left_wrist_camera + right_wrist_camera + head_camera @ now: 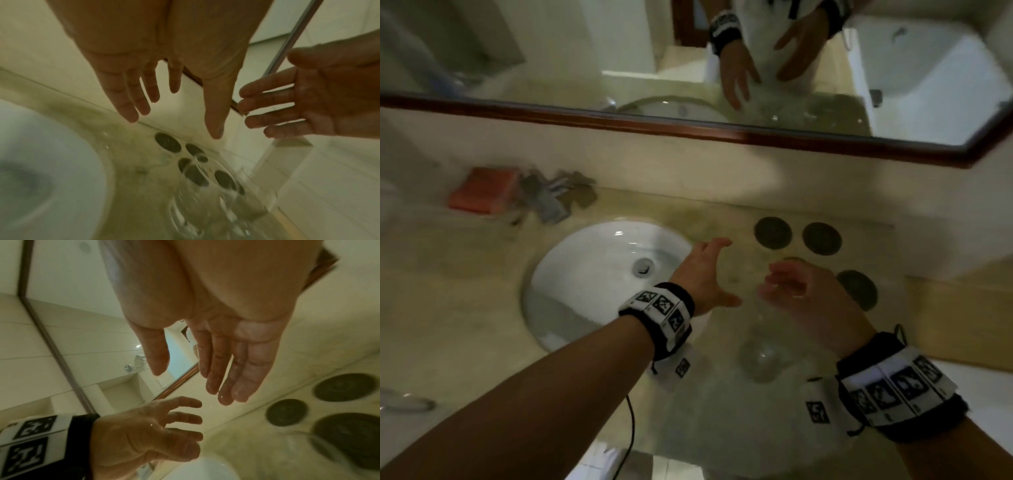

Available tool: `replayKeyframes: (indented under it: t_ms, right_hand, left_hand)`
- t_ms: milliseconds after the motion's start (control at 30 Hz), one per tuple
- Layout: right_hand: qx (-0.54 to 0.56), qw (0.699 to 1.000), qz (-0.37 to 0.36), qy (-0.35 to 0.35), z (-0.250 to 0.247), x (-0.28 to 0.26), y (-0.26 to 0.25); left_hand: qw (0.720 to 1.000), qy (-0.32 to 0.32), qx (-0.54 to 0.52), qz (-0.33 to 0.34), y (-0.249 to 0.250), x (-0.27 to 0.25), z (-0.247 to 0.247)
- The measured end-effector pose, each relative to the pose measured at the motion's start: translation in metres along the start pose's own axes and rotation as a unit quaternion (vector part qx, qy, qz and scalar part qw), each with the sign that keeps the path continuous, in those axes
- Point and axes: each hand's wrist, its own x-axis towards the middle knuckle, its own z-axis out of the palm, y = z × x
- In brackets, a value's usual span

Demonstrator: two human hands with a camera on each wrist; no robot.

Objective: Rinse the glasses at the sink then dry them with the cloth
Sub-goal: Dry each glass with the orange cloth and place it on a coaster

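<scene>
so both hands are empty, fingers spread: left hand (705, 274) and right hand (801, 294) hover facing each other above a clear glass (763, 356) standing on the counter (482, 308) at 3 o'clock of the sink (571, 274), probably lining up a two-handed grab. coasters (773, 232) wait at 12 o'clock. no cloth visible.

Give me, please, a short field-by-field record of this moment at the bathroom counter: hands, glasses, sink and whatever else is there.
left hand: left hand open, fingers spread, over the counter beside the sink, holding nothing
right hand: right hand open, wet, holding nothing
glasses: clear glass on the counter below the hands, blurred; how many glasses cannot be told
sink: white sink, no running water visible
coasters: dark round coasters on the counter by the wall
other: orange box left of the faucet; mirror above
cloth: not identifiable
</scene>
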Motion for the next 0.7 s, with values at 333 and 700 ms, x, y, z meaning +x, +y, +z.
replayKeyframes:
  t_ms: [333, 700]
  right_hand:
    - [-0.039, 0.992, -0.112, -0.038, 0.158, 0.072, -0.175]
    - [-0.121, 0.974, -0.163, -0.101, 0.371, 0.158, -0.315]
  left_hand:
    - [0.968, 0.208, -0.139, 0.009, -0.12, -0.059, -0.187]
    - [0.934, 0.289, -0.159, -0.136, -0.326, -0.081, -0.33]
